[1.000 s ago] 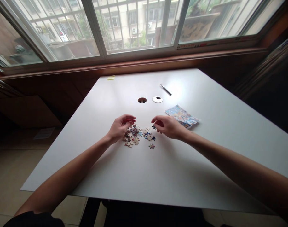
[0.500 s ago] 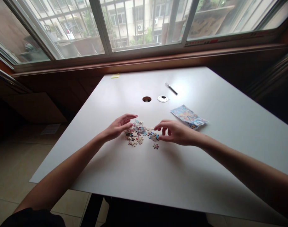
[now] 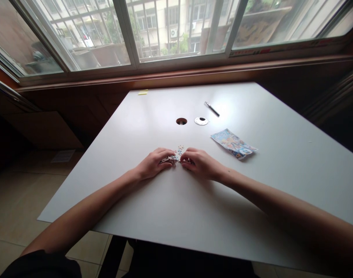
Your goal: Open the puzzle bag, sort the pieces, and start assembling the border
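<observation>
Puzzle pieces [image 3: 176,155] lie heaped between left hand [image 3: 153,163] and right hand [image 3: 200,163], both curled inward, cupping the pile equally close.

Both forearms reach forward and converge, bare from the elbows down. The left hand [image 3: 153,165] lies palm down, fingers curled inward, knuckles up. The right hand [image 3: 200,164] mirrors it just beside, fingers likewise bent under, its fingertips nearly meeting those of the left. Both wrists sit low and straight, with the right forearm stretching in from farther out.
</observation>
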`<state>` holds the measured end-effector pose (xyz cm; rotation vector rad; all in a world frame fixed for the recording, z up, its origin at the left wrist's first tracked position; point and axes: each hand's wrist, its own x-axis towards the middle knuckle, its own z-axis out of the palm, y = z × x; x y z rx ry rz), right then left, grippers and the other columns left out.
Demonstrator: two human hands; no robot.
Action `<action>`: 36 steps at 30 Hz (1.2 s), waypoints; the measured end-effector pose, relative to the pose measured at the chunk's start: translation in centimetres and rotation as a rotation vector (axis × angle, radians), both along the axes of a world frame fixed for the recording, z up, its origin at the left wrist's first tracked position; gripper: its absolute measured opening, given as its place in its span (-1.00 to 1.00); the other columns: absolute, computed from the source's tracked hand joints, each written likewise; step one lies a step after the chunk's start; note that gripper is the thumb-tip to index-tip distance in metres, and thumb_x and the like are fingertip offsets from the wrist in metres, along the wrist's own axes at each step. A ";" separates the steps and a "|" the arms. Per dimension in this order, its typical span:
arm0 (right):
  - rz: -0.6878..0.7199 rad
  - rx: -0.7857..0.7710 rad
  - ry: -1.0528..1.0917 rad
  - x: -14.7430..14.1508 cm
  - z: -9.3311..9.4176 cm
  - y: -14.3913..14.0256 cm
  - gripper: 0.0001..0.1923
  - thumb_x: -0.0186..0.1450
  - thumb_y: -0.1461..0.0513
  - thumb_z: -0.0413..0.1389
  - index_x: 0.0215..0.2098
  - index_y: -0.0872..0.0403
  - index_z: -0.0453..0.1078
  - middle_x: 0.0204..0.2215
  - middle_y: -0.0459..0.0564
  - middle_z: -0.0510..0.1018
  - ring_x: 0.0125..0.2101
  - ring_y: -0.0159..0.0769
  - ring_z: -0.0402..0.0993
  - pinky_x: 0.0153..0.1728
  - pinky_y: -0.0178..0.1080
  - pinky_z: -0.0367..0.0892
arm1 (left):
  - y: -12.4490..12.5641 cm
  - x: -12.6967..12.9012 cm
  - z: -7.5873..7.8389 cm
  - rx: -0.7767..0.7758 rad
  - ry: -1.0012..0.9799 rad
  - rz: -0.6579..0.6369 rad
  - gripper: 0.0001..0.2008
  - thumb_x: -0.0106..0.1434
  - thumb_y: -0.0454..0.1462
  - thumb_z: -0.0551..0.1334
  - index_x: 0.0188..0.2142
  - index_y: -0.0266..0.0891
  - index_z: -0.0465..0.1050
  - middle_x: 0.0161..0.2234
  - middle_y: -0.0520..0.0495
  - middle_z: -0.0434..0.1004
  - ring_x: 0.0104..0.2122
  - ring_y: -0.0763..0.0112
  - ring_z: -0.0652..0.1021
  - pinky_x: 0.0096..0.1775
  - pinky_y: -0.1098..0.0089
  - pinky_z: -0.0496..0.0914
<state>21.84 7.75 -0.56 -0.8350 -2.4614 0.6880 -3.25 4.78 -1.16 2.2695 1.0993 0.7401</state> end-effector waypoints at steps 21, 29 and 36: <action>-0.079 -0.574 0.376 0.8 1.8 0.3 -0.82 0.23 0.20 0.17 -0.19 0.06 0.45 -0.21 0.07 0.62 -0.13 -0.14 0.59 -0.02 -0.02 0.49 | 0.8 -0.8 3.8 -0.643 -0.910 0.098 -0.60 0.17 -0.42 0.26 0.02 -0.29 0.54 0.17 -0.24 0.46 0.24 0.04 0.38 0.32 0.00 0.10; 0.064 -0.119 -0.008 3.8 2.0 1.2 -0.34 0.14 0.12 0.32 0.21 0.00 0.37 0.13 0.14 0.45 0.16 0.05 0.34 0.21 0.15 0.27 | -0.5 -4.2 3.0 -0.303 -0.158 0.008 -0.30 0.24 -0.09 0.34 0.33 -0.14 0.23 0.38 -0.19 0.13 0.38 0.02 0.14 0.38 -0.01 0.00; 0.062 -0.092 -0.017 1.7 0.4 1.1 -0.65 0.26 0.21 0.21 0.01 0.08 0.50 -0.14 0.11 0.51 -0.32 -0.24 0.51 -0.22 -0.12 0.50 | -1.0 -2.9 0.8 -0.056 0.436 -0.025 0.30 0.04 0.30 0.33 0.47 -0.18 -0.40 0.46 -0.27 -0.31 0.43 -0.11 -0.16 0.39 -0.09 -0.27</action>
